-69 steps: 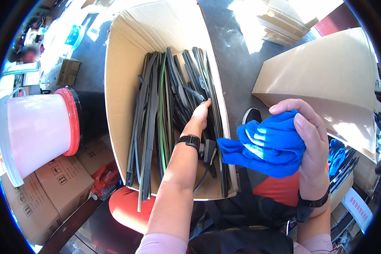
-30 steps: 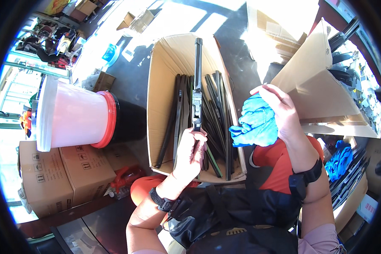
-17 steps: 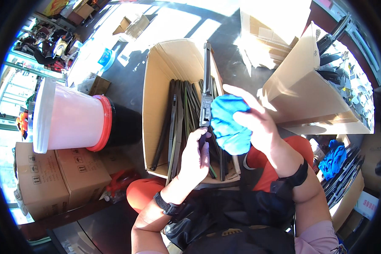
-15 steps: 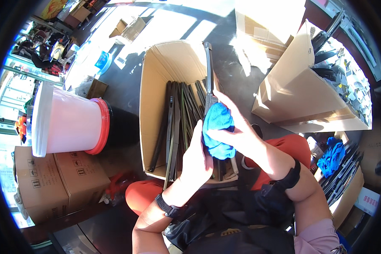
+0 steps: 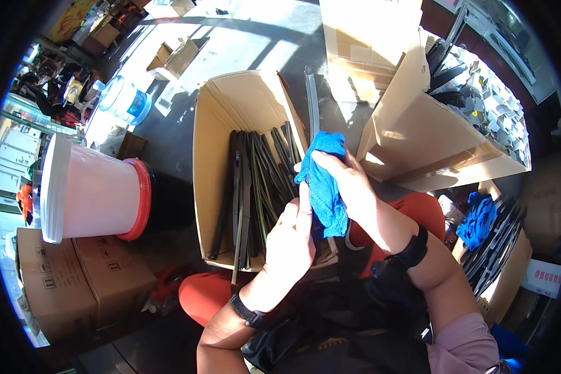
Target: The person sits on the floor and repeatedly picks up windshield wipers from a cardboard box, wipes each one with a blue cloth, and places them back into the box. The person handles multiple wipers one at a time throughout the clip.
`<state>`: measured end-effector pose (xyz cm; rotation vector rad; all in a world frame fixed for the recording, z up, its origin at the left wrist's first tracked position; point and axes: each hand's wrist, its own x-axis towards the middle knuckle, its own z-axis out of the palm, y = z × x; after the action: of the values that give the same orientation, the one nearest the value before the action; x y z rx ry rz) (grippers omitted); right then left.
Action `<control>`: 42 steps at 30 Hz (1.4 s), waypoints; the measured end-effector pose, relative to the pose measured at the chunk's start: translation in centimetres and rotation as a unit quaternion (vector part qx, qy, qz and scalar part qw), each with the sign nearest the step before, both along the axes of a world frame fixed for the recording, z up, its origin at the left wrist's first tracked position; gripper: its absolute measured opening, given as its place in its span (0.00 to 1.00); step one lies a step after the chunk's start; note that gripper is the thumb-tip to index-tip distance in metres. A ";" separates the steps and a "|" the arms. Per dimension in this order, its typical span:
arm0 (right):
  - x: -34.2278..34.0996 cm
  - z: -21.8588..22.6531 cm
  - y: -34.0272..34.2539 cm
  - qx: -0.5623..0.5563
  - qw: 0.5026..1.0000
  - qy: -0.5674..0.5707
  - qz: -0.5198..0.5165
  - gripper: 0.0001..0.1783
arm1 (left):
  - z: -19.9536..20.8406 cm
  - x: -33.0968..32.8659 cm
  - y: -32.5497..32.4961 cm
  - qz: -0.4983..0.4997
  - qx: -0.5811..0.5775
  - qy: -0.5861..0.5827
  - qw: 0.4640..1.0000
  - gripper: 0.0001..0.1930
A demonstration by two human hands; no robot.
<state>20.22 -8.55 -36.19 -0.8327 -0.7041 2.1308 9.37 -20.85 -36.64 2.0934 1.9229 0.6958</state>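
A long, thin, dark wiper blade (image 5: 312, 103) stands out beyond my hands, its far end pointing away from me. My right hand (image 5: 352, 184) wraps a blue cloth (image 5: 328, 196) around it, with the thumb lying on top. Just left of the cloth, my left hand (image 5: 291, 240) is closed, fingers curled around the blade's near part; the grip itself is mostly hidden. Both hands are above the right side of an open cardboard box (image 5: 213, 134). Inside it, several dark wiper blades (image 5: 246, 187) lean lengthwise.
On the left a white bucket with a red rim (image 5: 100, 190) lies sideways above brown cartons (image 5: 59, 280). A large carton of packaged pieces (image 5: 430, 137) stands at right. Below it is a box of dark strips (image 5: 495, 246) with another blue cloth (image 5: 477, 221). Farther off lies a water bottle (image 5: 126, 100).
The cloth has gone from bunched up to hanging longer down the blade. My right hand has shifted slightly, and my left fingers have curled in more. The whole view has shifted a little.
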 end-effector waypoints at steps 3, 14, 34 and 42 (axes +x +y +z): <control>-0.1 -0.6 -1.7 0.027 0.999 -0.004 -0.031 0.27 | -0.4 -0.3 -0.6 -0.009 0.011 0.060 0.998 0.42; 1.5 0.3 1.4 -0.021 1.000 -0.007 -0.012 0.18 | 1.5 0.9 -1.2 -0.021 -0.006 0.142 0.990 0.39; 1.9 -1.1 1.2 0.019 0.999 0.042 -0.018 0.13 | 1.2 -0.6 -2.4 -0.033 0.002 0.177 0.984 0.41; 2.5 -1.6 1.4 0.045 0.996 -0.023 0.078 0.15 | 1.4 -1.8 -2.6 0.006 0.011 0.132 0.991 0.42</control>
<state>22.68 -7.17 -37.75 -0.8027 -0.9092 2.2041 7.59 -23.40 -35.22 2.2870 2.0700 0.4621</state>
